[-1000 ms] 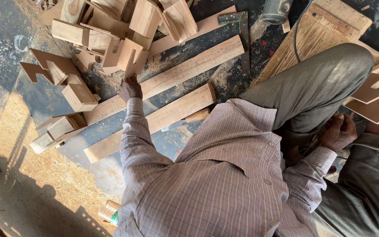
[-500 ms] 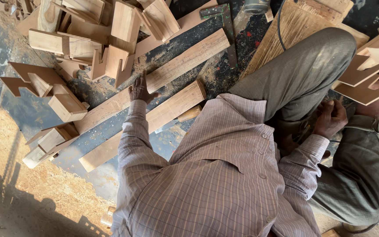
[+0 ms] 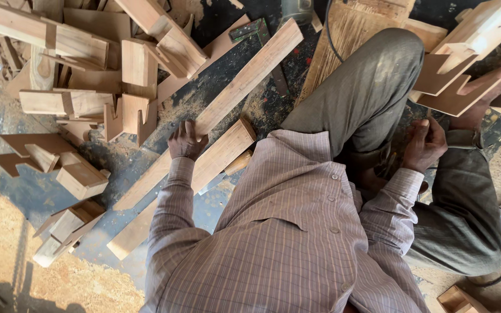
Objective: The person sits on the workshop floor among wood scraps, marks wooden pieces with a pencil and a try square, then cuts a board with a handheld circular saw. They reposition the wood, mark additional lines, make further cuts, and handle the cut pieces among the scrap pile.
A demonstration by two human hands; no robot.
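Long pale-brown sawn wooden plank [image 3: 227, 98] lies diagonal on the dark sawdusty floor [image 3: 273, 98], running from up near the centre top down past your left hand [image 3: 185, 141]. That hand rests on it, fingers spread flat, palm down, not clamped. Stiff, solid timber, prob. fairly heavy and end-heavy if lifted off-centre; sawn faces look rough, so good grip but splinters likely. Best hold: around mid-length, wrapping the edges. A shorter thick wooden beam [image 3: 204, 168] lies just beside it, parallel. Right hand [image 3: 423, 145] sits by your bent knee w/ fingers curled; can't tell if it holds anything. Notched wooden offcuts [image 3: 126, 116] piled beyond.
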